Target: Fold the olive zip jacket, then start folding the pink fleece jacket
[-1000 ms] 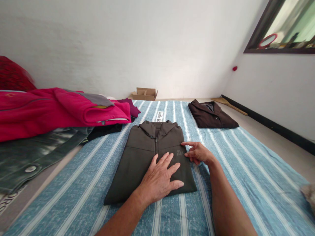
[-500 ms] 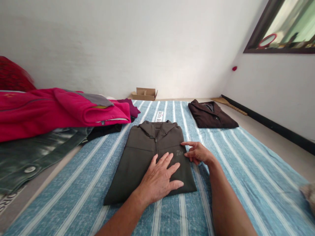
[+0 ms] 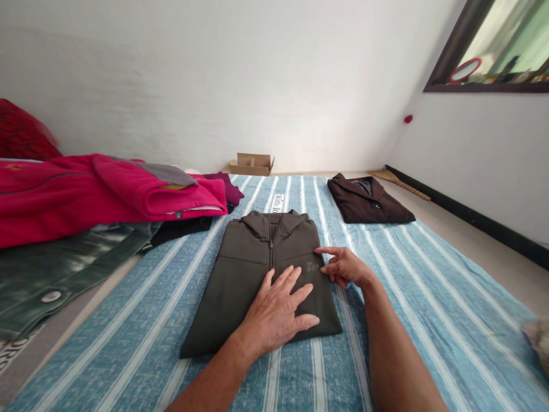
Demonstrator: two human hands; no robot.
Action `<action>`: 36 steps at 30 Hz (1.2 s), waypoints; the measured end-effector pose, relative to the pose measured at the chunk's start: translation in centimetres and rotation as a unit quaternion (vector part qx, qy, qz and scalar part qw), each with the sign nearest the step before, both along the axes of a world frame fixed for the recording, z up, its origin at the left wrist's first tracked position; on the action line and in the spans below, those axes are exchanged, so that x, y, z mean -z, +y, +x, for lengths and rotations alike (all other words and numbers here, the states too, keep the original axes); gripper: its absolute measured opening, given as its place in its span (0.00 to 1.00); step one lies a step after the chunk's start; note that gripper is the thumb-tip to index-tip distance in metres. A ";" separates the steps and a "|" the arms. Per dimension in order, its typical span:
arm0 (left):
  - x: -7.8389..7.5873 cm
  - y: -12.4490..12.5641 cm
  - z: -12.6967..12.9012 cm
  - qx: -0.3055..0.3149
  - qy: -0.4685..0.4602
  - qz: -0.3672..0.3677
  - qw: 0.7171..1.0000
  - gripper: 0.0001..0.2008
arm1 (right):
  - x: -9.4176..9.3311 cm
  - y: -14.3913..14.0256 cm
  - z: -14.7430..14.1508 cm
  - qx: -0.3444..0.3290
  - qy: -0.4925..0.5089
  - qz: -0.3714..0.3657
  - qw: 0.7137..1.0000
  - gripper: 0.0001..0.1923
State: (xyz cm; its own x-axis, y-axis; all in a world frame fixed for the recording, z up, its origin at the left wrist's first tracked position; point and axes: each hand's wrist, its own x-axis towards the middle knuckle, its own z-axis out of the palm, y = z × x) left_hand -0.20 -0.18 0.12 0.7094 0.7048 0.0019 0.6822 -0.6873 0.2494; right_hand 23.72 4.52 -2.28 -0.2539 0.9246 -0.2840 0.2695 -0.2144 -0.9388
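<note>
Jacket [image 3: 235, 292], dark and folded, lies before you on the striped sheet [image 3: 128, 320], collar away, perhaps so its front faces up flat. Your left hand [image 3: 278, 309] rests open on it, fingers spread, gripping nothing, probably to steady the cloth. Your right hand [image 3: 345, 267] meets its side edge, index finger extended, others curled; whether it pinches fabric cannot be told. The brown garment [image 3: 371, 206] lies well apart, likely leaving you room.

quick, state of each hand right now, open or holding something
Left hand: open, spread on the jacket, holding nothing.
Right hand: partly curled at the jacket's side edge; cannot tell whether it grips.
</note>
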 end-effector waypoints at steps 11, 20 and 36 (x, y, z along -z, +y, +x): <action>-0.2 0.0 0.1 -0.001 0.012 -0.002 1.000 0.30 | 0.2 0.0 0.0 0.003 0.004 -0.002 1.000 0.35; 0.2 0.1 0.0 0.001 -0.003 0.003 1.000 0.30 | 0.0 -0.1 0.0 0.004 0.001 -0.002 1.000 0.35; 0.0 0.0 0.0 0.001 0.010 0.007 1.000 0.30 | 0.1 0.0 0.1 0.003 0.014 0.003 1.000 0.34</action>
